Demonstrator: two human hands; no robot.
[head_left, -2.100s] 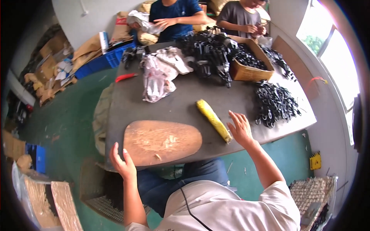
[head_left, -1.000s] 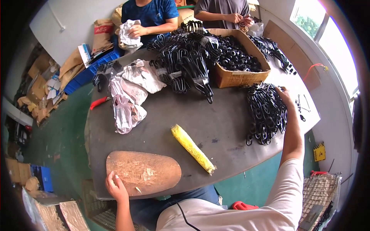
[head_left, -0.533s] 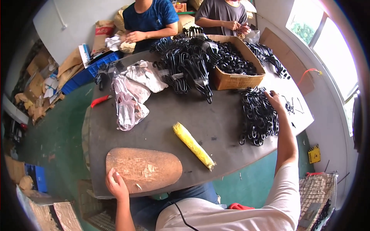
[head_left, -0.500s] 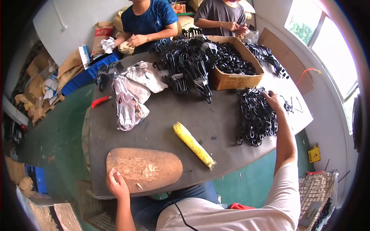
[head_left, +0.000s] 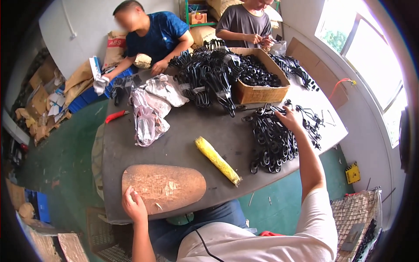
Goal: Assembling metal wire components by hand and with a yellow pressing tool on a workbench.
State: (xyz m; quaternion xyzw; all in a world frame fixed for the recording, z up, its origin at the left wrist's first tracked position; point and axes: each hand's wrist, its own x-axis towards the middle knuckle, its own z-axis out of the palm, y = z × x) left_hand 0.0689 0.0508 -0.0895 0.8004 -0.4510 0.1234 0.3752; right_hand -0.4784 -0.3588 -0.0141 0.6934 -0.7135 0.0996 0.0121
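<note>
My right hand [head_left: 289, 118] reaches to the right side of the table, its fingers bent over the top of a spread pile of black hooks with ringed ends [head_left: 275, 146]. Its fingertips are partly hidden among the hooks. At the lower left, my left hand [head_left: 134, 206] has curled fingers at the left edge of a worn brown board [head_left: 174, 187], rounded at its right end. A small pale scrap lies on the board near that hand. Between the board and the pile lies a long yellow wrapped roll [head_left: 217, 160], untouched.
Bundled black hooks [head_left: 203, 74] are heaped at the back beside a cardboard box [head_left: 262, 94] of black ringed parts. Crumpled pale bags [head_left: 150, 115] and a red-handled tool [head_left: 117, 116] lie at the left. Two people work across the table [head_left: 183, 139]. A blue crate [head_left: 83, 99] stands beyond it.
My right hand has moved left with the pile of hooks, and a few hooks trail on its right. My left hand stays at the board. The co-worker in blue has leaned toward the crate.
</note>
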